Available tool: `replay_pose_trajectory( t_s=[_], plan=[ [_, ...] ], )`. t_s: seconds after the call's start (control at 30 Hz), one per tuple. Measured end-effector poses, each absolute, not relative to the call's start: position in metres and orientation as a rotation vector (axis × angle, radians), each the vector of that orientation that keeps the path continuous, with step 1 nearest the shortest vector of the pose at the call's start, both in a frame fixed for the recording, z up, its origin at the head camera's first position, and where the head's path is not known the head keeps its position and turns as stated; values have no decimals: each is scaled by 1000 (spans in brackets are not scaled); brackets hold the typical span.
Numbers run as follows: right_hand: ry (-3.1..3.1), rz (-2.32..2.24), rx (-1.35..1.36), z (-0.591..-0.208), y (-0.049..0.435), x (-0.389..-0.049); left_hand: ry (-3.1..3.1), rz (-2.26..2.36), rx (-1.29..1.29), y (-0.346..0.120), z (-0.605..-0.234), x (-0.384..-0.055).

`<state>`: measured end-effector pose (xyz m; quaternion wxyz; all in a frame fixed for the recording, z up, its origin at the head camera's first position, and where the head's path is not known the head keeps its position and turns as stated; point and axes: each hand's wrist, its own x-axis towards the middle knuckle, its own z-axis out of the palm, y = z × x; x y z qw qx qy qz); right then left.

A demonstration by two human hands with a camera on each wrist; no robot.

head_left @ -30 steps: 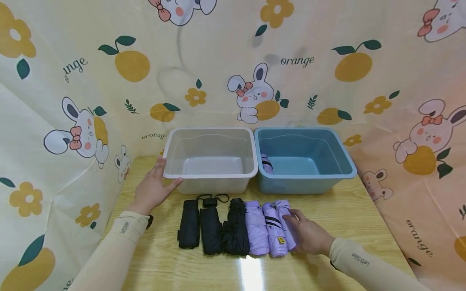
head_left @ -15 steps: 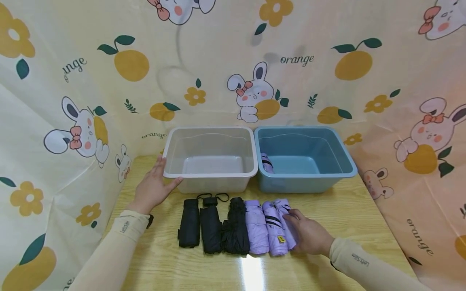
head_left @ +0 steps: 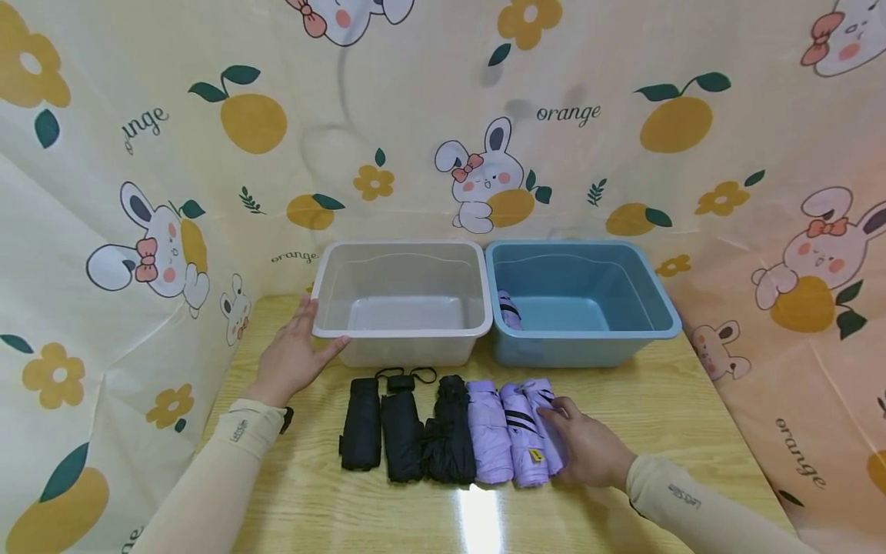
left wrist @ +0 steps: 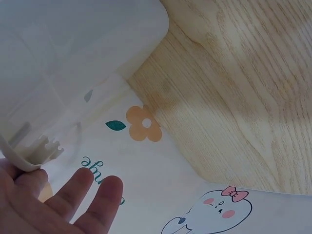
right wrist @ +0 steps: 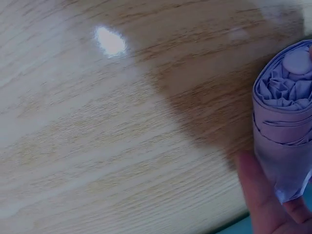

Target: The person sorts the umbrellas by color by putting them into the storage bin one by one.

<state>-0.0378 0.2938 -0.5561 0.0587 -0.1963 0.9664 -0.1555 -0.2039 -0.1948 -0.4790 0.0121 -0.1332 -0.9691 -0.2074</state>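
Observation:
My left hand (head_left: 291, 360) rests against the left end of the white plastic tub (head_left: 401, 335), fingers fairly straight and touching its rim (left wrist: 27, 163). My right hand (head_left: 590, 448) holds the rightmost purple folded umbrella (head_left: 547, 432) between thumb and fingers. In the right wrist view that umbrella (right wrist: 280, 119) shows its bunched fabric end. Close beside it lie a purple umbrella with black stripes and a yellow tag (head_left: 523, 438) and a plain purple one (head_left: 490, 435). Left of these are three black folded umbrellas, a rumpled one (head_left: 448, 438), one with a cord loop (head_left: 401, 438) and a smooth one (head_left: 361, 427).
A blue plastic tub (head_left: 581, 350) stands right beside the white one, with a striped purple umbrella (head_left: 508, 310) at its inner left end. Both tubs are on the wood-grain table (head_left: 664, 408). A printed cloth (head_left: 388, 115) rises behind and at both sides.

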Motion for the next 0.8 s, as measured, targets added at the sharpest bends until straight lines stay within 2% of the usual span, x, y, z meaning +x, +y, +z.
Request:
replay_pose_trajectory(
  t_s=[0.8],
  plan=[
    [2923,-518,-699,-562,297,-37,-2996,-656,-418,-195,-478,-202]
  ],
)
